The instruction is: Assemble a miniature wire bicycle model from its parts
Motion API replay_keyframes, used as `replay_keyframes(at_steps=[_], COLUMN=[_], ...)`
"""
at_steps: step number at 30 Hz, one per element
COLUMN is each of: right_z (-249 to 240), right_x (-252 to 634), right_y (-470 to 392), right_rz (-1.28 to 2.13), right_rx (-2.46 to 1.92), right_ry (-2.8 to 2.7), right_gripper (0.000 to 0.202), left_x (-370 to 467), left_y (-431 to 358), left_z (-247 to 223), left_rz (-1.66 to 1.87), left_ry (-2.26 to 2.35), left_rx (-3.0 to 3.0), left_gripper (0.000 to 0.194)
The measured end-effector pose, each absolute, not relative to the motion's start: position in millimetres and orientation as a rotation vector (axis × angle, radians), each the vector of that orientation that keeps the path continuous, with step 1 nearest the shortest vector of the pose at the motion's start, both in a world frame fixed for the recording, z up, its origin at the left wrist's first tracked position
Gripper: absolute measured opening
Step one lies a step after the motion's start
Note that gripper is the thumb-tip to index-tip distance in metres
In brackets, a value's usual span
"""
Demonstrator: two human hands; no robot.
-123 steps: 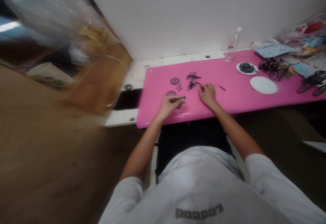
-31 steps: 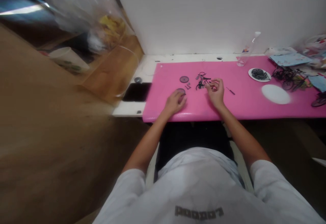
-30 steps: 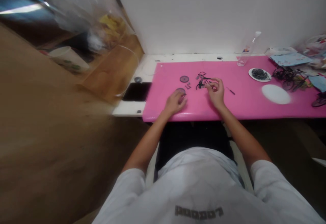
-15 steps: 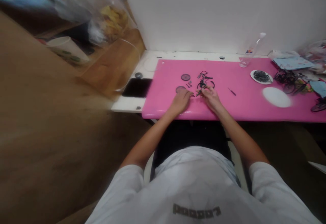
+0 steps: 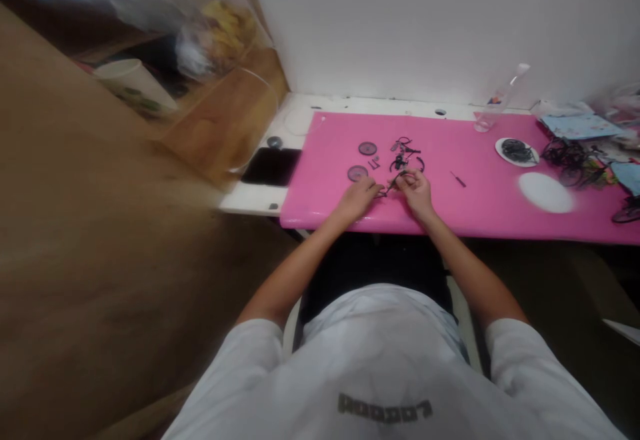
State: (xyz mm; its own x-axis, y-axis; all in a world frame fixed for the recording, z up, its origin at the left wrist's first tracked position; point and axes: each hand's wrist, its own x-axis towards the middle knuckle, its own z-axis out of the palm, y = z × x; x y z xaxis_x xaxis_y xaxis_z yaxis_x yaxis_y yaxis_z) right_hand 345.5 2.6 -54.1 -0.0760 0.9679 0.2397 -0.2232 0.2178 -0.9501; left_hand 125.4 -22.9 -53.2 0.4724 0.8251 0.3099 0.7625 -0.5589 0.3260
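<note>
My left hand (image 5: pixel 361 199) and my right hand (image 5: pixel 416 193) are close together near the front edge of a pink-covered table (image 5: pixel 320 210). A thin dark toy bicycle part (image 5: pixel 391 185) runs between them, with the fingers of both hands closed on its ends. Its exact shape is too small to make out. Two small spoked wheels, an upper wheel (image 5: pixel 367 149) and a lower wheel (image 5: pixel 357 173), lie beyond my left hand. Small grey pieces (image 5: pixel 373 163) rest beside them. Just past my right fingers are several black bicycle parts (image 5: pixel 404 153), some curved.
A small screwdriver (image 5: pixel 458 179) lies right of my hands. Farther right are a plate (image 5: pixel 499 153) of black parts, a white oval (image 5: pixel 546 193), a clear bottle (image 5: pixel 500 101) and a heap of dark toy bicycles (image 5: pixel 565 157). A dark flat object (image 5: pixel 271 167) lies left.
My fingers have shifted slightly on the thin part, and my left hand has drawn back a little, showing more of the lower wheel. The view has tilted slightly.
</note>
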Motion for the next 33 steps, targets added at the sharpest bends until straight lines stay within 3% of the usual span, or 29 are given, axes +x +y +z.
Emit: replay_keyframes(at_steps=[11,23,33], right_z=[-50,-62,-63], right_x=[344,341,343], right_y=[-4,0,-1], right_rz=[1.096,0.962,0.903], right_rx=[-0.834,-0.861,-0.826], right_ry=[-1.332,-1.344,-1.462], right_gripper=[0.062,0.063,0.052], left_x=[130,134,131], left_y=[-28,-27,-26], left_z=[-47,-49,-59], left_rz=[0.666,0.698,1.005], left_ry=[1.370,1.343,1.239], left_rx=[2.785,2.866,2.693], left_gripper=[0.044,0.033,0.045])
